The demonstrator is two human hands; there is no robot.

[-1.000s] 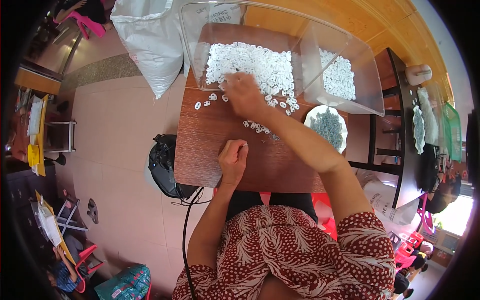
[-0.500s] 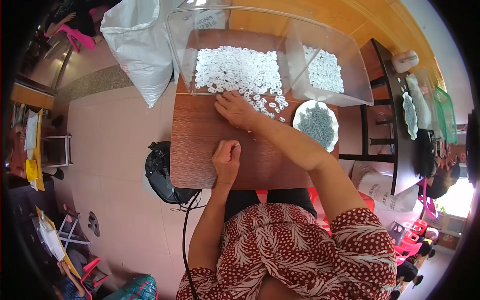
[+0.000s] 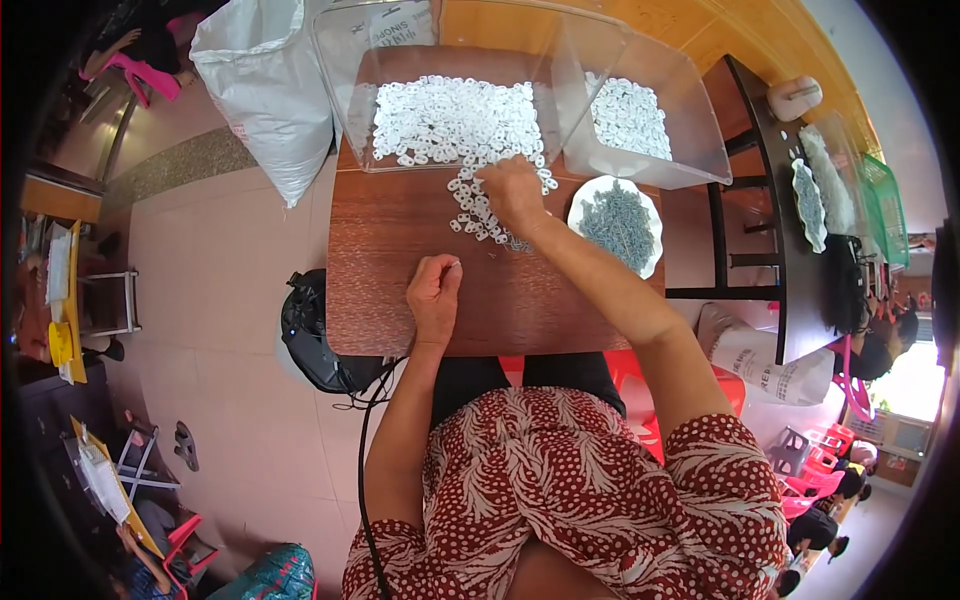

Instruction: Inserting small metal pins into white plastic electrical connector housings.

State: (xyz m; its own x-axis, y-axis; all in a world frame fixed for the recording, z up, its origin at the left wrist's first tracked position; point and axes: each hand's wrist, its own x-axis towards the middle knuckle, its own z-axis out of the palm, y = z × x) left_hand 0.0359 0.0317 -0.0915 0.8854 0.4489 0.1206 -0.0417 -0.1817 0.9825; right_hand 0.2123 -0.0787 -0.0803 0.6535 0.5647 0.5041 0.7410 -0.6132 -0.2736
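Observation:
My left hand [image 3: 434, 295] is closed in a pinch above the near left part of the brown table [image 3: 375, 270]. A tiny pale bit shows at its fingertips, too small to name. My right hand [image 3: 514, 195] is bent over the loose white plastic pieces [image 3: 478, 212] at the front of a clear box; its fingertips are partly hidden. Many more of these small oval pieces with holes lie heaped inside the box [image 3: 350, 120]. Thin grey pins or nails [image 3: 516, 243] lie by my right wrist. More fill a white scalloped plate [image 3: 655, 235] right of that forearm.
A second clear bin [image 3: 700, 150] with white pieces adjoins the box. A white sack [image 3: 270, 95] stands behind left, and a black bag [image 3: 315, 335] is beside the table's left edge. On the right is a dark table [image 3: 790, 230]. A black cable [image 3: 365, 470] runs along my left arm.
My right hand has moved right along the front of the box. More loose white pieces now show on the table. My left hand keeps its pinch, and the whole view has shifted slightly.

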